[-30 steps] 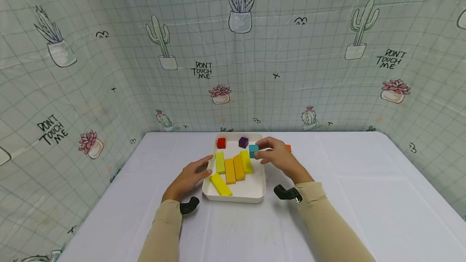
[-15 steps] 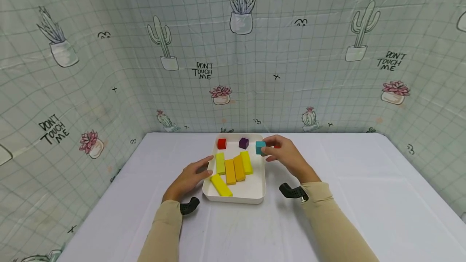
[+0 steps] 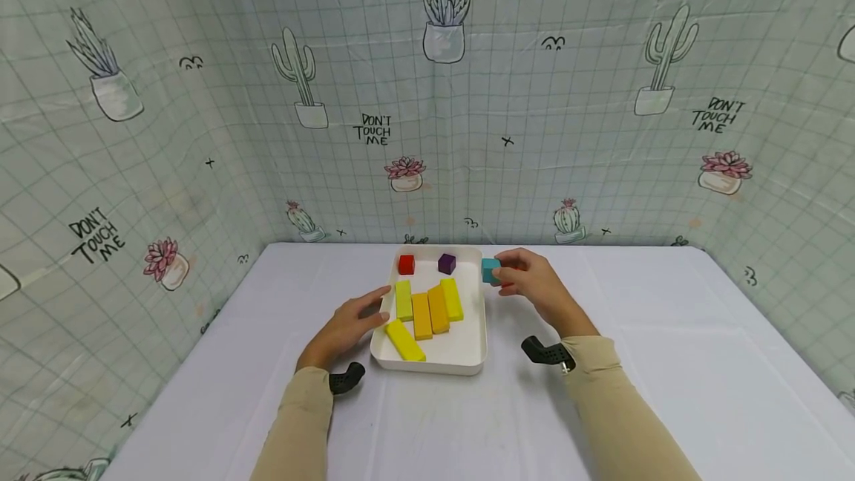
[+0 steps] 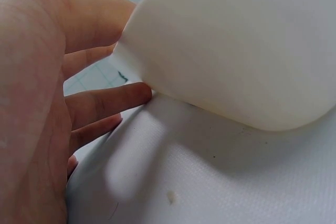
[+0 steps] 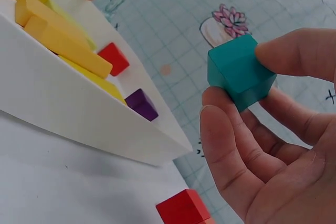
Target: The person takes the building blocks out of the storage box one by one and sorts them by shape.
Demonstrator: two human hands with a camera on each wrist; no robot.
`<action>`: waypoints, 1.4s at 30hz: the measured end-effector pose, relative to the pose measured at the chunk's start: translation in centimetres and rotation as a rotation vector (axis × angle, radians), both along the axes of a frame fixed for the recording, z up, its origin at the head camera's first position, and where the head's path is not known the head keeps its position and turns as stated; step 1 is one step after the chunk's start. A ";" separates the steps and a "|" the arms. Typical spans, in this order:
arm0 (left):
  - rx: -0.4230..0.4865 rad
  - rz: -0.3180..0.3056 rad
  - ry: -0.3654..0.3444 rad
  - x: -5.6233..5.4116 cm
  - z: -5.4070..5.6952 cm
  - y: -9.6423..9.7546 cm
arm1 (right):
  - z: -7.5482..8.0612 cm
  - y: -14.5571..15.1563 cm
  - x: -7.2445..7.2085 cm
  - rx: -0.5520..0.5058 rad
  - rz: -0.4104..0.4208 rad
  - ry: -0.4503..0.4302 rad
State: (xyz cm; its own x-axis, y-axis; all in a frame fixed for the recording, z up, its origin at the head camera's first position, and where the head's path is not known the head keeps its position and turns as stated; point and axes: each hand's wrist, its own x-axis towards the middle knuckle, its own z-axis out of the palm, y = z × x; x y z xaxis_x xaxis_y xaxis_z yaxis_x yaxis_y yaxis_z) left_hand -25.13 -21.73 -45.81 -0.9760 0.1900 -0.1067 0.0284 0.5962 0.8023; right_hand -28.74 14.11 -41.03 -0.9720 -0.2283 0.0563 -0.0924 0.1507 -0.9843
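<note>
A teal cube is pinched between the thumb and fingers of my right hand, off the right rim of the white tray. In the right wrist view the cube is held up beside the tray wall. My left hand rests at the tray's left side, fingers extended and touching its edge. The left wrist view shows the hand's fingers against the tray's outer wall. Behind the right hand, a red block stands on the table, partly hidden in the head view.
Inside the tray are a red cube, a purple cube, two orange-yellow bars and several yellow bars. A patterned cloth hangs behind the white table.
My right hand has carried the teal cube rightward, from over the tray to just beyond its right rim. The left hand and the tray have stayed in place.
</note>
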 end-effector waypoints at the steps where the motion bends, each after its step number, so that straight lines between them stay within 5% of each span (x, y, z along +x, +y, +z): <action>1: 0.001 0.000 -0.004 0.0 0.0 0.0 | 0.0 0.1 0.0 0.003 0.000 0.001; 29: -0.021 0.004 -0.001 0.0 0.0 0.0 | 0.3 4.4 -0.4 0.034 -0.153 0.008; 42: -0.008 -0.002 -0.002 -0.2 0.1 0.0 | -0.2 5.0 -0.6 0.036 -0.158 0.000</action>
